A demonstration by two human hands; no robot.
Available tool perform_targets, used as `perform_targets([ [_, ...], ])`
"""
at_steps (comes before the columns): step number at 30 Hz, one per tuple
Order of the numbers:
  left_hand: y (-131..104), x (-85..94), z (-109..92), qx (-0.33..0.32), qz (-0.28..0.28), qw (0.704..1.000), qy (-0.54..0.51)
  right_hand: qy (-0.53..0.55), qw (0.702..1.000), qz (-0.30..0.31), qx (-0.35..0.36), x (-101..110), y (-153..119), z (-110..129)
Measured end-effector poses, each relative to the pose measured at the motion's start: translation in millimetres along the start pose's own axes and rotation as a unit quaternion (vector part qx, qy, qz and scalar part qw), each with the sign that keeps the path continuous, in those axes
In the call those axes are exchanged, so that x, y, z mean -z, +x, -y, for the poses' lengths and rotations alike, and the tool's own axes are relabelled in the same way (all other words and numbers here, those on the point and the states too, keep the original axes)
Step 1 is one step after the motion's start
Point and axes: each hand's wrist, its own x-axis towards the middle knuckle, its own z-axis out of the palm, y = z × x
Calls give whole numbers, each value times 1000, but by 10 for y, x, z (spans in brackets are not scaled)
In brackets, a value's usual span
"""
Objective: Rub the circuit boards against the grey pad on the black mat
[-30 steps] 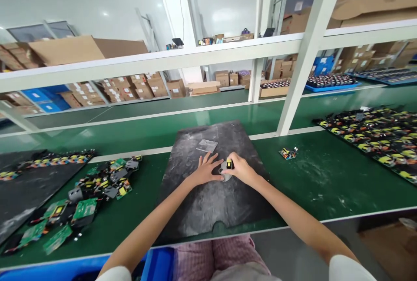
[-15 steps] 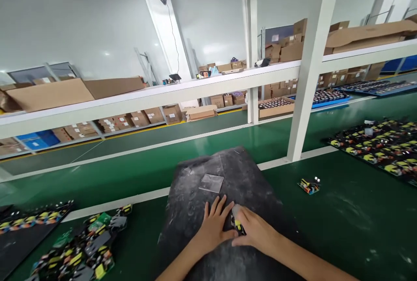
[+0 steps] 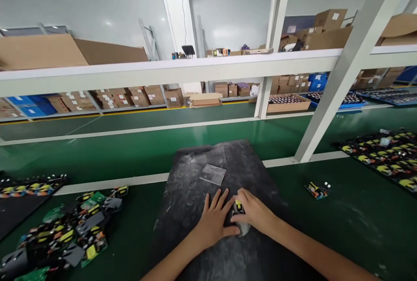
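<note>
Pinching a small black-and-yellow part [image 3: 239,206] between thumb and fingers of the right hand [image 3: 256,214], close over the black mat [image 3: 187,203]. Seeing a rounded grey piece [image 3: 244,229] just beside the part, not making out whether touching. Resting the left hand [image 3: 211,223] near it, palm down, with fingers spread wide. Noting a flat pale plate [image 3: 213,174] beyond the left fingertips. Finding a heap of circuit boards [image 3: 67,235] left on the green table [image 3: 345,233], a lone circuit board [image 3: 317,190] right.
</note>
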Motion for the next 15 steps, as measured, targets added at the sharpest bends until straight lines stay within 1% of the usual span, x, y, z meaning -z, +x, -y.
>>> perform_targets([
  [6, 58, -59, 15, 0, 1, 1000, 20, -2, 999, -4, 50, 141, -65, 9],
  [9, 86, -79, 20, -2, 1, 1000, 20, -21, 999, -13, 42, 197, -87, 3],
  [12, 114, -93, 22, -2, -1, 1000, 25, -12, 999, 8, 49, 239, -84, 5],
  [15, 143, -120, 31, -4, -6, 999, 34, -22, 999, 15, 30, 267, -43, 0],
])
